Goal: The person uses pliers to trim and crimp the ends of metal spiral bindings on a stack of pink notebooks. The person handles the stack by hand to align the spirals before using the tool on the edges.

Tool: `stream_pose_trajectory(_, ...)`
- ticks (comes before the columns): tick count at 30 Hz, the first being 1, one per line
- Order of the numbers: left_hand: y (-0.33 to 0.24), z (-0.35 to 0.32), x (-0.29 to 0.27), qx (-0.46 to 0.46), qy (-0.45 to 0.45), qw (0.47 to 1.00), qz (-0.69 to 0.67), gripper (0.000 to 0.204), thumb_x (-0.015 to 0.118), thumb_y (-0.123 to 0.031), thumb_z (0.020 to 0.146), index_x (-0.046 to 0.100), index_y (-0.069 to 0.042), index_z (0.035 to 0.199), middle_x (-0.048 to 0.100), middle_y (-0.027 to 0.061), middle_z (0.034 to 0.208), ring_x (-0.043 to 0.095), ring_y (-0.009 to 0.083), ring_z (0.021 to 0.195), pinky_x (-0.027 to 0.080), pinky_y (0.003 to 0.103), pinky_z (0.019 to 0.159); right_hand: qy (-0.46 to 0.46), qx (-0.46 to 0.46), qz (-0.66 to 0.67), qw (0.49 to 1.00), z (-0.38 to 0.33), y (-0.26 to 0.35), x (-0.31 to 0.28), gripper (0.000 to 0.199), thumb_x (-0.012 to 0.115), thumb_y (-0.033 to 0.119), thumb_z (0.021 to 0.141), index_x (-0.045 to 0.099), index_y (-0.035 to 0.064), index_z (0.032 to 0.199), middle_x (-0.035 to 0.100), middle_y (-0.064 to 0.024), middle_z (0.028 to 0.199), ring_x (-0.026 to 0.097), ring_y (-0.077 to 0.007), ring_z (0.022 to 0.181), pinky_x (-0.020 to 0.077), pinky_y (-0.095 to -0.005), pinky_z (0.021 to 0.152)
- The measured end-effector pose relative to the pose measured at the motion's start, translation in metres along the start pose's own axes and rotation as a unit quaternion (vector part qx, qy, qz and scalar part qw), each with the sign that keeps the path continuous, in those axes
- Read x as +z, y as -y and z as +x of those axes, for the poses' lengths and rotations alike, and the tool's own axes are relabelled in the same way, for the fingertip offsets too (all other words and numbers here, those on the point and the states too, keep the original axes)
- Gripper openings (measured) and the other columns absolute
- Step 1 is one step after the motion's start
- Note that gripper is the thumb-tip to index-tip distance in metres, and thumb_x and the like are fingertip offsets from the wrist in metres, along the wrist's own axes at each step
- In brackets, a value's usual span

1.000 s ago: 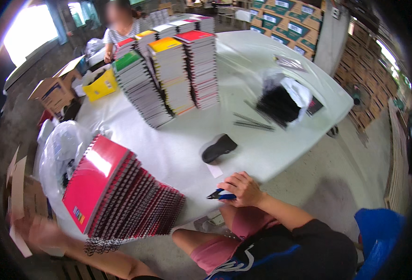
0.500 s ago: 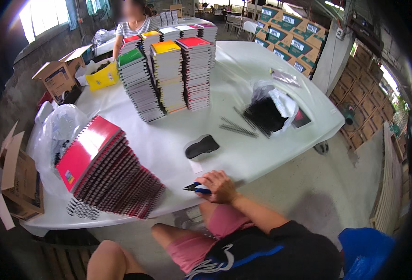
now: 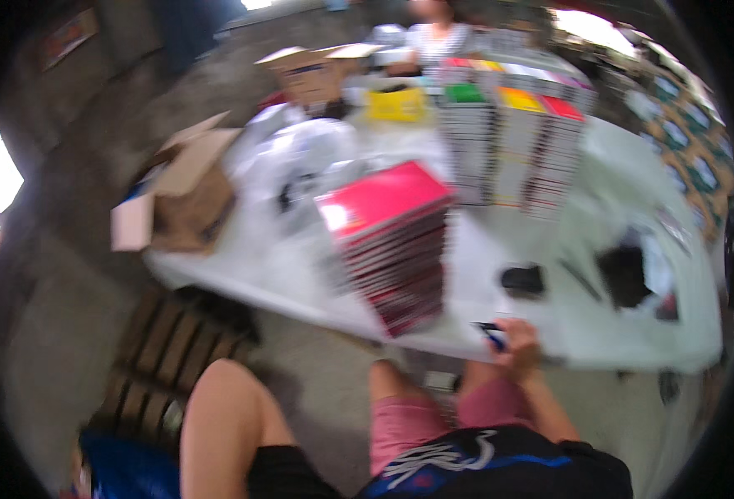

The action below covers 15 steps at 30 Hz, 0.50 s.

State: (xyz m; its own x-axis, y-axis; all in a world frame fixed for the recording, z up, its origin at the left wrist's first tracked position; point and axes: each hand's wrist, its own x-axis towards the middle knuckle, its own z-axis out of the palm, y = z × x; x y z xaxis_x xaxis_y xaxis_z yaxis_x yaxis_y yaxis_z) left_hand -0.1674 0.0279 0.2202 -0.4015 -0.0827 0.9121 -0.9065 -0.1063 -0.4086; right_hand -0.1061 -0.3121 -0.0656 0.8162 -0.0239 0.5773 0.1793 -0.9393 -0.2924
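Observation:
At the table's near edge, my right hand [image 3: 520, 345] is closed around blue-handled cutting pliers [image 3: 493, 336], their dark jaws pointing left. My left hand does not show. Left of the pliers stands a leaning stack of red-covered spiral notebooks [image 3: 396, 249], its sides smeared by motion. A dark, elongated object [image 3: 523, 281] lies just beyond my right hand. Farther right, a plastic bag with a black mass of coils [image 3: 623, 274] sits with loose dark spiral coils [image 3: 581, 280] beside it.
Tall stacks of notebooks with green [image 3: 465, 93], yellow [image 3: 521, 101] and red covers rise at the back. Clear plastic bags [image 3: 309, 154] and an open carton [image 3: 192, 195] are at the left. A person [image 3: 440, 41] is across the table. Another bare knee [image 3: 230, 395] is at lower left.
The view has swung left and blurred, so the table and stacks appear farther right. My right hand stays by the table edge with the pliers.

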Motion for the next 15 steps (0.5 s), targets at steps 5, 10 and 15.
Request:
stream_pose_trajectory(5,-0.009,-0.006,-0.003,-0.038,-0.044,0.998,0.027,0.037,0.05,-0.028,0.091,0.051,-0.002,0.116,0.052,0.0101,0.125,0.046,0.0223,0.116,0.034,0.041,0.098,0.016,0.014,-0.047,0.999,-0.007,-0.006,0.0,0.038,0.065,0.028,0.075,0.053,0.008,0.105,0.055,-0.0113,0.095,0.053,-0.0313,0.093,0.0397,-0.0441,0.083)
stream_pose_trajectory(10,-0.047,0.008,-0.013,-0.038,-0.05,0.994,0.088,0.039,0.05,-0.029,0.09,0.05,-0.002,0.117,0.052,0.0104,0.126,0.046,0.0228,0.117,0.034,0.042,0.098,0.01,0.006,-0.027,1.0,-0.013,-0.007,0.006,0.038,0.062,0.025,0.078,0.052,0.0057,0.109,0.055,-0.0124,0.101,0.051,-0.0315,0.098,0.0373,-0.0434,0.086)
stream_pose_trajectory(15,-0.063,0.016,-0.012,-0.038,-0.042,0.991,0.123,0.04,0.051,-0.03,0.09,0.049,-0.001,0.118,0.051,0.0108,0.127,0.045,0.0232,0.117,0.033,0.043,0.098,0.033,0.016,-0.022,0.999,-0.009,0.0,-0.001,0.036,0.059,0.022,0.082,0.051,0.0043,0.112,0.053,-0.0139,0.104,0.05,-0.0337,0.101,0.0374,-0.0431,0.088)
